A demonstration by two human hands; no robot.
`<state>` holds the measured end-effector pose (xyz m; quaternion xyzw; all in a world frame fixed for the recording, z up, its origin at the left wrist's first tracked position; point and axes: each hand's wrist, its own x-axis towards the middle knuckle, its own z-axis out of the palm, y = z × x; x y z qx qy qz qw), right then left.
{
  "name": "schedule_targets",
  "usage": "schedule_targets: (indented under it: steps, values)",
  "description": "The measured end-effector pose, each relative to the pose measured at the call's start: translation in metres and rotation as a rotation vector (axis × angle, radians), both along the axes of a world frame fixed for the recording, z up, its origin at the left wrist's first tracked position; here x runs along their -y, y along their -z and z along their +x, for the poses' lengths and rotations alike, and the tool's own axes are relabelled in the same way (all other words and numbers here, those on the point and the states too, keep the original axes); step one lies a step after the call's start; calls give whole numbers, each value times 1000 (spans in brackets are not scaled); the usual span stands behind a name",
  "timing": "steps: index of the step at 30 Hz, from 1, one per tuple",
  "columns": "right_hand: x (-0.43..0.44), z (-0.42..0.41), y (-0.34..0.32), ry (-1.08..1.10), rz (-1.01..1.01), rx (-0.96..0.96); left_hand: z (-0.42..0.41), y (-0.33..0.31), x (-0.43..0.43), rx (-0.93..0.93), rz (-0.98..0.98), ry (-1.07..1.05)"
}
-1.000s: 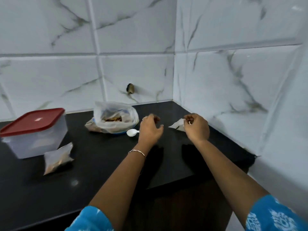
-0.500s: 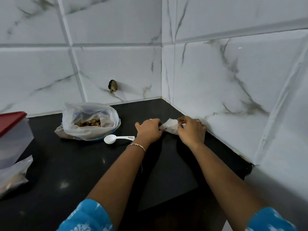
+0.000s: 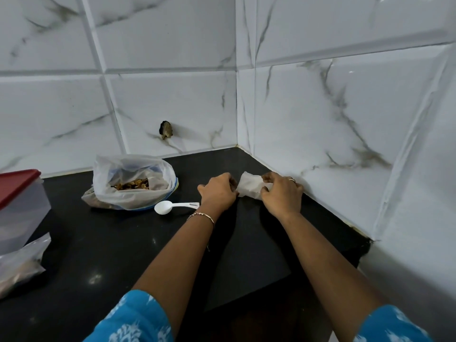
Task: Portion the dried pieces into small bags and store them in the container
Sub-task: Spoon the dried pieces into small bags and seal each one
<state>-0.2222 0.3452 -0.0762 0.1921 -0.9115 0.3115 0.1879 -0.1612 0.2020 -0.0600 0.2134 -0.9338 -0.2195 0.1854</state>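
Thin translucent small plastic bag (image 3: 251, 187), light, limp, slippery; left hand (image 3: 218, 192) and right hand (image 3: 282, 196) fingers pinch its opposite edges; grip the rim.

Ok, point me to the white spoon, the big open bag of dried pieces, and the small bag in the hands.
white spoon (image 3: 163, 207), head view, on its bowl.
big open bag (image 3: 150, 169), head view, on its upper right wall.
small bag (image 3: 249, 185), head view, on the bare plastic between the hands.
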Motion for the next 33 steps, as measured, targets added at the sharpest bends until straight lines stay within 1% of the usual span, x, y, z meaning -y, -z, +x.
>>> schedule_targets:
  steps: [3,5,7,9,11,13,16,18,20,23,25,27,30,33]
  values:
    - [0,0,0,14,4,-9,0,0,2,-28,72,-19]
    - [-1,0,1,8,-5,-19,2,-1,5,-92,143,-41]
    - [0,1,0,11,-34,-77,7,-3,8,-187,212,-33]
    - [3,3,-2,12,-97,-177,16,-7,12,-284,245,2]
    - [7,11,-9,-31,-242,-205,30,-13,15,-350,258,42]
    - [13,26,-23,-118,-450,-105,44,-19,17,-413,263,61]
    - [30,49,-48,-267,-720,211,69,-29,24,-469,258,63]
    - [46,59,-57,-362,-829,355,86,-33,31,-483,240,57]
    - [63,71,-60,-448,-859,408,107,-37,40,-492,231,34]
    - [89,93,-59,-538,-921,427,136,-36,60,-489,216,-9]
    - [107,110,-58,-574,-945,414,155,-35,72,-500,204,-49]
    - [126,125,-57,-601,-934,353,169,-37,81,-572,195,-94]
    - [155,151,-56,-682,-887,253,181,-43,92,-683,309,-150]
    - [181,172,-52,-732,-827,139,186,-48,104,-768,512,-187]
